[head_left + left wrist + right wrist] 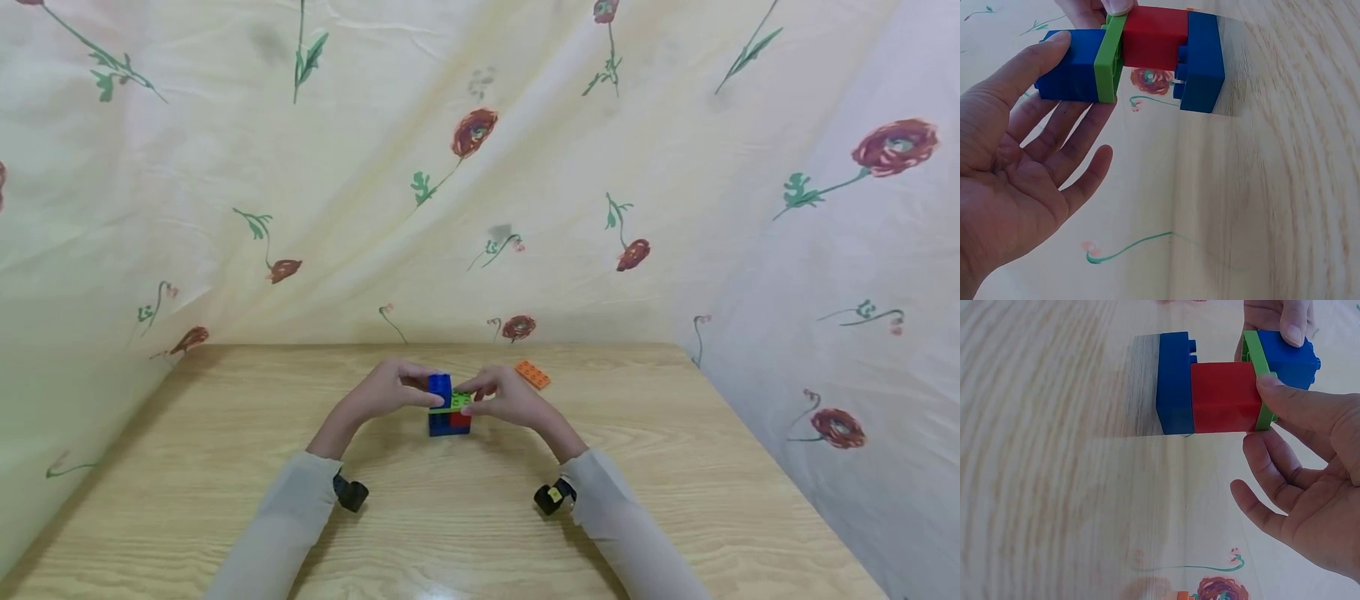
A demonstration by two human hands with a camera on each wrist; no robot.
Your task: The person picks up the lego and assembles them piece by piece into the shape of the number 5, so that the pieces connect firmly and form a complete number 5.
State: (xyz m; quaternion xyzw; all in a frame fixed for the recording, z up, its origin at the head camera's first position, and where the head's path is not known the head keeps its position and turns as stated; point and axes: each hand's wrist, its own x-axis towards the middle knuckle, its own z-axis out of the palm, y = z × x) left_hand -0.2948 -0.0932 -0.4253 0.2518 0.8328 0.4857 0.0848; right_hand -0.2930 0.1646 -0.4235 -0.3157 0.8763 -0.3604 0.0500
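Note:
A small stack of toy building bricks stands on the table between both hands. At its bottom lies a blue brick [1174, 387] with studs showing. A red brick [1222, 397] sits on its right half, leaving a gap on the left. Across the red brick runs a thin green plate [1110, 59], and an upper blue brick [1079, 69] stands on its left part. My left hand [386, 389] pinches this upper brick, thumb on the near face. My right hand [513, 398] pinches the green plate's right end, its thumb at the plate's edge above the red brick.
An orange studded plate [532, 374] lies on the wooden table [450, 533], behind and to the right of the stack. Behind the table hangs a flower-patterned cloth [360, 167], which also covers both sides. Black wrist cameras [351, 493] sit at both sleeves.

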